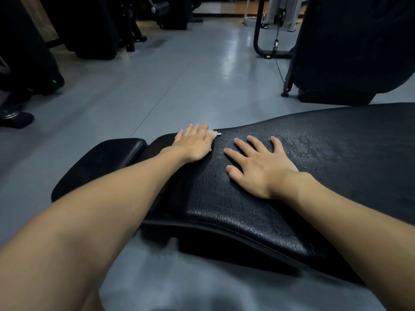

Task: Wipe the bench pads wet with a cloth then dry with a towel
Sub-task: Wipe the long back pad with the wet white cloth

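Progress check on the bench wipe-down. My left hand (193, 145) is lying flat with straight fingers at the far edge of the long pad (336, 153), pressing down on a pale scrunched-up cloth (213, 133). Only a little corner of it pokes out past my fingers, the rest is under my palm, so I'm not gripping it, just pushing it along. My right hand (260, 169) is flat on the same pad too, fingers spread, holding nothing, basically bracing me.

Where things stand, as far as I can judge: the long pad glistens with droplets and streaks around and beyond my right hand, so I'd say the wet pass covers a good chunk of it. The near edge has a sheen too, though that could just be the light on the texture. The small pad (107, 158) just beside it on the left looks dull and matte to me (hard to call in this dim gym lighting), so I reckon it hasn't been wetted.

What's left, by my guess: finish the far edge, do the small pad, then the whole drying round. No towel anywhere in sight, only grey floor (179, 86) and other machines behind, so I'd say drying hasn't begun.
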Tool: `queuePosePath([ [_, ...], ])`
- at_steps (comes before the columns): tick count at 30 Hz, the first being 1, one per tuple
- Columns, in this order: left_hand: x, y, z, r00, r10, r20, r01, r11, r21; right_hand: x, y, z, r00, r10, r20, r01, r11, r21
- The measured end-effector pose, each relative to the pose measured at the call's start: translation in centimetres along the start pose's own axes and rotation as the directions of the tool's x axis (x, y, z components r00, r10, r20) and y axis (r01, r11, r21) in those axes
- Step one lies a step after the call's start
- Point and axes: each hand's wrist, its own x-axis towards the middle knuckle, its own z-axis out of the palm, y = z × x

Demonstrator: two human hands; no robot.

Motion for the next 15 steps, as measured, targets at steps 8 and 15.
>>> queuePosePath([
  [8, -9.0, -1.1, 1.2, 0.998, 0.059, 0.007, -0.059, 0.998, -0.014, -0.1, -0.2, -0.3, 1.000, 0.012, 0.009, -0.012, 1.000, 0.005],
  [15, -18.7, -3.0, 3.3, 0.988, 0.145, -0.044, -0.144, 0.989, 0.026, -0.2, -0.4, -0.7, 0.998, 0.032, 0.058, -0.032, 0.999, -0.014],
])
